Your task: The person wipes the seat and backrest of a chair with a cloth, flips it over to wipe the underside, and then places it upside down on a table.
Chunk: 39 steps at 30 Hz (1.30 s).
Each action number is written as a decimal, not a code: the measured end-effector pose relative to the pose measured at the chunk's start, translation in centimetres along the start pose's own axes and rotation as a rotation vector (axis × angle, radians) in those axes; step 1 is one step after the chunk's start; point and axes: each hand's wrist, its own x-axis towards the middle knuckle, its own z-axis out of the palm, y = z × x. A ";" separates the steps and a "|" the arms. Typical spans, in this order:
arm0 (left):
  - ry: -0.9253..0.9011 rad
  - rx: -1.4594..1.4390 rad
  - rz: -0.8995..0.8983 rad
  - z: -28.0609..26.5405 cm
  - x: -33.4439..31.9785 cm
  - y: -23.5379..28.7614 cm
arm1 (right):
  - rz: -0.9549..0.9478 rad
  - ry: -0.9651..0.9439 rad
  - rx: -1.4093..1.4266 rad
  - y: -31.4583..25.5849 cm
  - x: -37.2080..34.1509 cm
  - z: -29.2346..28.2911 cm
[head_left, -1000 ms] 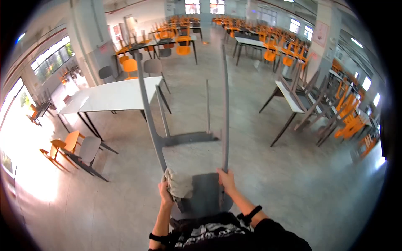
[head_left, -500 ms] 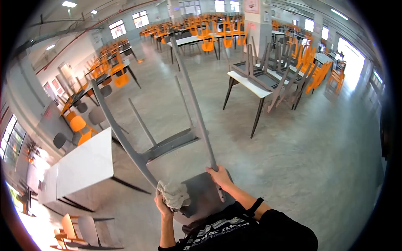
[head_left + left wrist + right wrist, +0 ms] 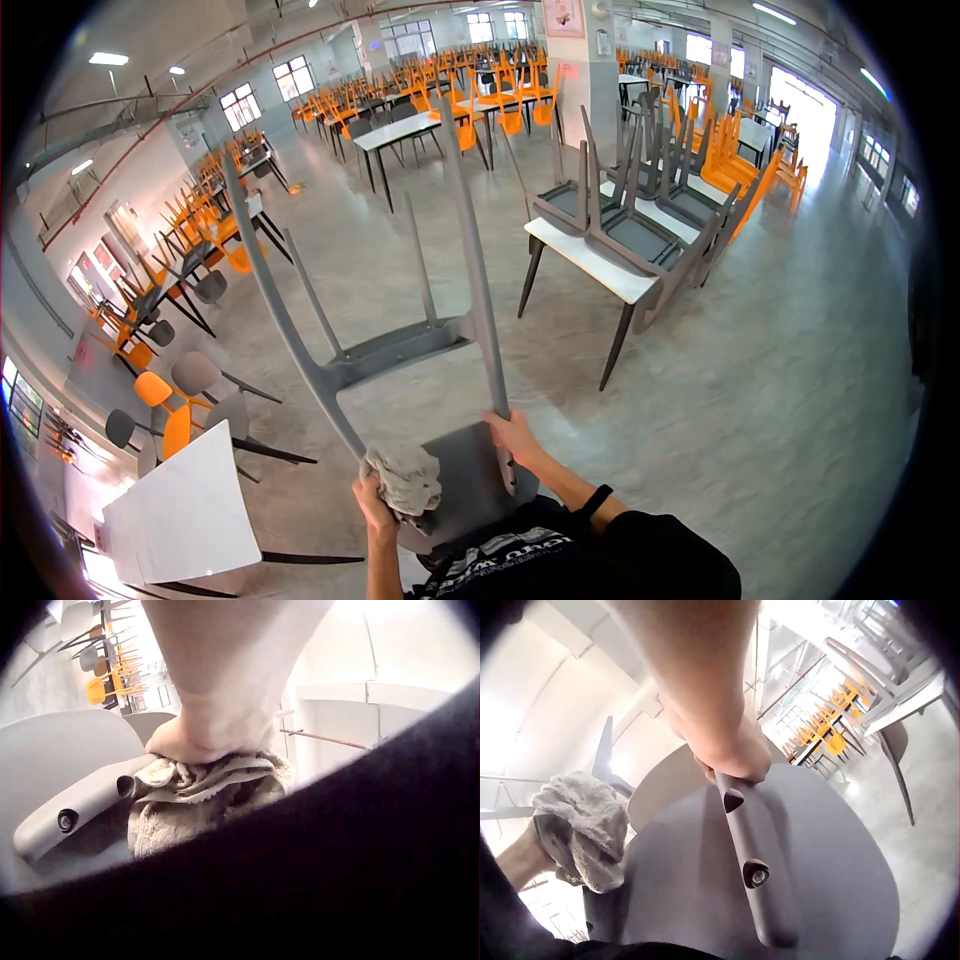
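A grey chair [image 3: 405, 355] is held up in front of the body, its long legs pointing away and upward in the head view. My left hand [image 3: 375, 505] grips its frame on the left side, with a crumpled beige cloth [image 3: 405, 480] bunched at the same spot. On the other side my right hand [image 3: 512, 437] is wrapped around the opposite frame bar [image 3: 754, 862], which has two screw holes in the right wrist view. The cloth [image 3: 187, 810] covers much of the left hand's grip in the left wrist view.
Ahead to the right stands a white table [image 3: 580, 260] bearing several upturned grey chairs [image 3: 640, 240]. Another white table [image 3: 190, 510] is at lower left, with an orange chair [image 3: 177, 430] and grey ones behind it. A pillar [image 3: 590, 110] rises beyond, among rows of tables and chairs.
The head view has swung to the right, bringing the table with upturned chairs nearer the middle and closer. The grey chair stays in both hands, with the cloth at the left hand.
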 end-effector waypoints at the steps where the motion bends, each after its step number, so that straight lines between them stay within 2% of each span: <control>1: 0.003 -0.023 -0.001 0.4 2.2 -0.4 | 0.013 0.014 -0.013 -0.5 1.5 0.1; 4: 0.054 0.034 -0.009 2.1 8.9 -1.7 | 0.014 0.062 -0.037 -3.0 7.4 0.4; 9: 0.023 0.001 -0.057 4.8 21.3 -3.9 | -0.027 0.161 -0.073 -4.2 19.6 0.3; 13: -0.056 0.025 -0.022 5.8 34.9 -6.8 | -0.102 0.174 0.032 -8.0 31.4 1.0; 21: -0.190 0.026 -0.112 11.4 54.8 -5.9 | -0.143 0.245 0.100 -16.4 46.7 2.9; 24: -0.167 0.026 -0.191 12.5 61.6 -8.3 | -0.144 0.222 0.124 -17.3 53.4 2.1; 31: -0.168 0.080 -0.152 17.4 79.9 -12.8 | -0.149 0.241 0.143 -21.1 72.4 1.1; 34: -0.136 0.036 -0.153 20.7 88.8 -14.0 | -0.143 0.186 0.127 -25.6 81.7 0.8; 39: -0.068 0.008 -0.091 25.2 99.2 -14.1 | -0.110 0.121 0.095 -31.0 93.9 1.3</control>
